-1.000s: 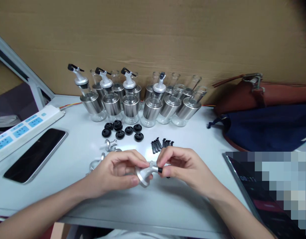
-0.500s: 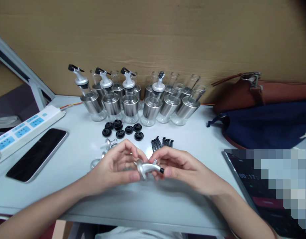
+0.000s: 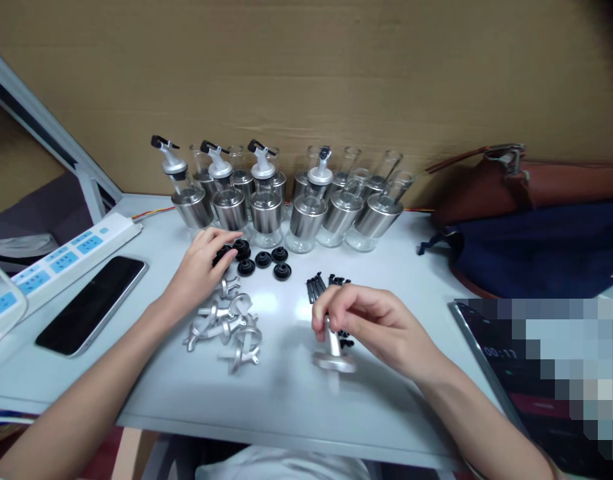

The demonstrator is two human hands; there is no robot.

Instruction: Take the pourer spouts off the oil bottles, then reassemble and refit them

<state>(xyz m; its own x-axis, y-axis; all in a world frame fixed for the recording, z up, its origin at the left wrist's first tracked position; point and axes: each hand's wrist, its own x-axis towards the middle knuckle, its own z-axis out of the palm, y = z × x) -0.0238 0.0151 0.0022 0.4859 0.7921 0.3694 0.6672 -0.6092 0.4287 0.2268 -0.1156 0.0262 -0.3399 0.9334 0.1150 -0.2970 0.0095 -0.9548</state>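
Note:
My right hand (image 3: 369,323) pinches a silver pourer spout (image 3: 334,361) by its narrow upper end. The spout's round flange hangs downward above the table. My left hand (image 3: 199,267) reaches over the black rubber stoppers (image 3: 282,271), thumb and fingers apart around the leftmost ones, which it partly covers. Below that hand lies a loose pile of silver pourer spouts (image 3: 227,328). Small black levers (image 3: 316,287) lie behind and under my right hand, partly hidden by it.
Glass bottles with steel sleeves (image 3: 266,210) line the back, several topped with pourers. A power strip (image 3: 61,260) and a phone (image 3: 91,307) lie at left. On the right are a blue and brown bag (image 3: 526,247) and a dark screen (image 3: 501,353) showing a timer.
My left hand has let go of the pourer spout and moved up and left to the black stoppers. My right hand keeps the spout, now turned flange down and slightly to the right.

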